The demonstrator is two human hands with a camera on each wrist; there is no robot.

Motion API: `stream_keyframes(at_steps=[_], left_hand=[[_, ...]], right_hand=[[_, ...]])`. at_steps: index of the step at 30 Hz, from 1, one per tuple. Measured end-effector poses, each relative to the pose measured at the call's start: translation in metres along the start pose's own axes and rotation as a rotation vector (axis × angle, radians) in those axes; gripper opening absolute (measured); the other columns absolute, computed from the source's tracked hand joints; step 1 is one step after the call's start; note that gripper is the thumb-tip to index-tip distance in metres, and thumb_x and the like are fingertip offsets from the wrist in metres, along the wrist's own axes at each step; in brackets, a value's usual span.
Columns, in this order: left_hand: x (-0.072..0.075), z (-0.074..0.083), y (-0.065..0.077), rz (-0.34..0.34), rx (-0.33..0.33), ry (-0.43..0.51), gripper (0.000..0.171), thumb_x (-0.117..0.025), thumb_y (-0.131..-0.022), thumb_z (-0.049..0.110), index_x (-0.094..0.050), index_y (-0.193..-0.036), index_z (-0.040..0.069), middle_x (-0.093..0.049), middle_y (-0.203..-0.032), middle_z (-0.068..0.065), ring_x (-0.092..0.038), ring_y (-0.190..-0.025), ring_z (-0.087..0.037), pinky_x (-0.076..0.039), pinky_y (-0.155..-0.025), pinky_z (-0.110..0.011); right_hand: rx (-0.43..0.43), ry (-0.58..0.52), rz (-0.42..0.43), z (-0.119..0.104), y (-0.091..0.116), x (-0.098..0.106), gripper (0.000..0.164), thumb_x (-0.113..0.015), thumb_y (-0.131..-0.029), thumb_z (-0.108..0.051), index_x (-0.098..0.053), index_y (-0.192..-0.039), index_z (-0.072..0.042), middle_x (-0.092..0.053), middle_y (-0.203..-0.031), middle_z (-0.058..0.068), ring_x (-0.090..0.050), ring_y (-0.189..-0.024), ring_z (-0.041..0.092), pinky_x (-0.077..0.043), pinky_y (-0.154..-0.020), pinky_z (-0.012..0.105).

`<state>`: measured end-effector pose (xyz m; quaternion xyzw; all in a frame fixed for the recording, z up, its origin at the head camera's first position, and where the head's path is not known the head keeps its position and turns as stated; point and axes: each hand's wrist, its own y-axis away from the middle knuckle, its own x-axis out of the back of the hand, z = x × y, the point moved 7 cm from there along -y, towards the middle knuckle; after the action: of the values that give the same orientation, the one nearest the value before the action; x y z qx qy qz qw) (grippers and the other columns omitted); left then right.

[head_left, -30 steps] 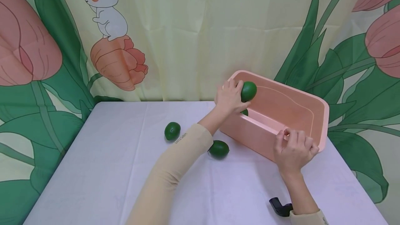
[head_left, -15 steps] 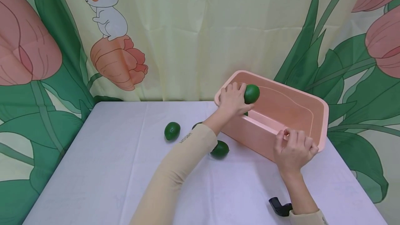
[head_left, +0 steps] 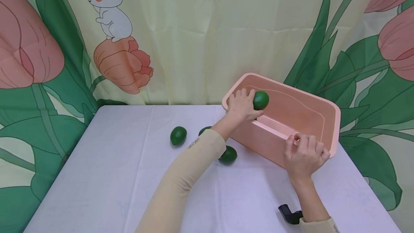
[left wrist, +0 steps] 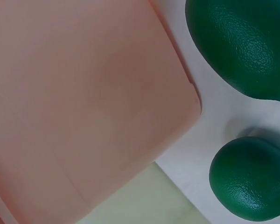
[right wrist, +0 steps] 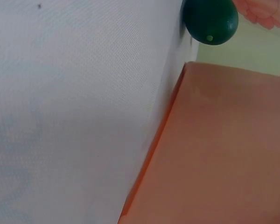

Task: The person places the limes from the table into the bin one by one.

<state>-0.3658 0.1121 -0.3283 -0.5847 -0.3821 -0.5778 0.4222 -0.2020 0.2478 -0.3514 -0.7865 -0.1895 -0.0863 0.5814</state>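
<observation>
My left hand holds a green lime just inside the left end of a pink plastic bin. A sliver of another green fruit shows under that hand, inside the bin. At the bin's front right, my right hand grips the rim with curled fingers. On the white tabletop left of the bin lie a lime, a second lime partly behind my left forearm, and a third lime by my sleeve. Neither wrist view shows the hands; the left one shows the bin's outer wall and a large lime.
A small black curved object lies beside my right wrist on the white tablecloth. Behind the table hangs a curtain printed with a rabbit, a carrot and tulips. The bin stands angled near the table's right back corner.
My left hand has moved slightly right and down into the bin with the lime. A lime behind the left forearm has come into view. The right hand has stayed on the rim.
</observation>
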Motion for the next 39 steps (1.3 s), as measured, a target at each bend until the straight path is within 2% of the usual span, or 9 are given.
stream_keyframes(at_steps=[24,31,39], left_hand=[[-0.0049,-0.0034,0.0029,-0.030,0.014,0.053,0.074,-0.050,-0.078,0.063,-0.027,-0.137,0.026,-0.040,-0.124,0.000,-0.039,-0.113,-0.016,-0.035,-0.088,-0.037],[-0.0088,-0.0043,0.0016,-0.065,0.022,0.038,0.069,-0.042,-0.082,0.059,-0.024,-0.142,0.030,-0.035,-0.134,-0.001,-0.036,-0.120,-0.017,-0.032,-0.093,-0.038],[-0.0072,-0.0049,0.0036,-0.065,0.031,0.046,0.068,-0.041,-0.084,0.059,-0.023,-0.142,0.029,-0.034,-0.135,0.000,-0.034,-0.122,-0.017,-0.031,-0.095,-0.037]], right_hand=[[0.004,0.012,-0.006,-0.0019,-0.0015,0.0005,0.042,-0.042,-0.089,-0.032,-0.057,-0.083,0.008,-0.051,-0.080,0.024,-0.042,-0.078,0.041,-0.023,-0.076,0.056],[0.002,0.011,0.003,-0.0024,-0.0012,0.0009,0.042,-0.042,-0.089,-0.032,-0.056,-0.082,0.007,-0.052,-0.079,0.023,-0.042,-0.077,0.041,-0.023,-0.076,0.056],[0.000,0.006,0.017,-0.0026,-0.0009,0.0008,0.042,-0.042,-0.088,-0.031,-0.057,-0.081,0.007,-0.051,-0.078,0.023,-0.042,-0.077,0.041,-0.023,-0.077,0.055]])
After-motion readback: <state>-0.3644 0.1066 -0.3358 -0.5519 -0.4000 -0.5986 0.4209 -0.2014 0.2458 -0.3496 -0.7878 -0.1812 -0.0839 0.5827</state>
